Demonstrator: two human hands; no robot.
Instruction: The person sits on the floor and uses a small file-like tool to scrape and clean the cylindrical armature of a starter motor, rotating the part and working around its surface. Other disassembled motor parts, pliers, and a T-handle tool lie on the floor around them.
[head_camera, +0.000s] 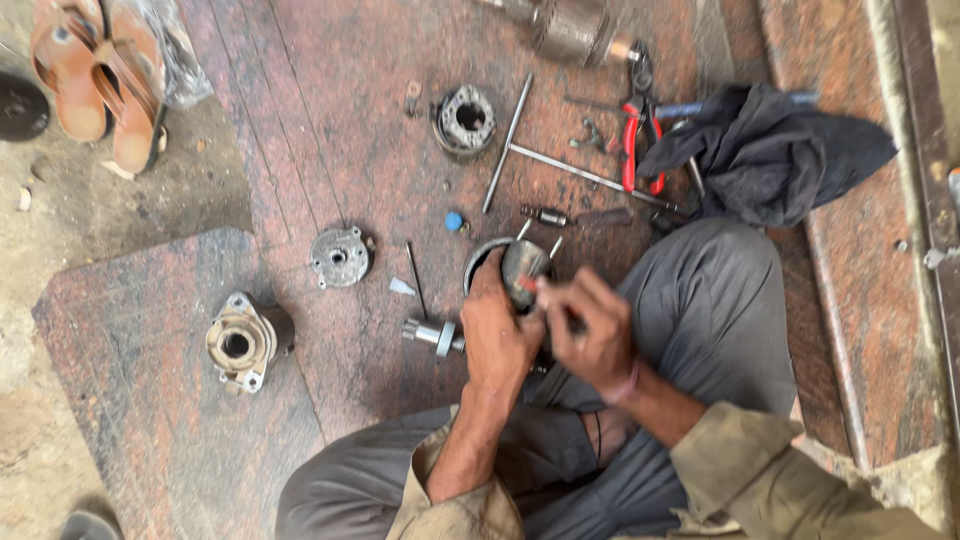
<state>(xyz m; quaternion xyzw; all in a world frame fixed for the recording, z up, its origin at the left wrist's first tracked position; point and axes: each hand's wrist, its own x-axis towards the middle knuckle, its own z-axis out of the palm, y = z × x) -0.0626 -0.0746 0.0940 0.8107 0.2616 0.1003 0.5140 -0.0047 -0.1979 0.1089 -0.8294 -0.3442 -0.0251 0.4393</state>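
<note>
Both hands work at the metal housing (522, 266): our left hand (497, 335) grips its rim, our right hand (590, 330) pinches a thin tool (530, 285), best kept steady.

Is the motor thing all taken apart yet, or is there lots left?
Mostly apart: an end housing, round plate and ring part lie loose on the floor. The left hand steadies the metal cylinder; the right hand works a small tool on it. That piece remains.
</note>
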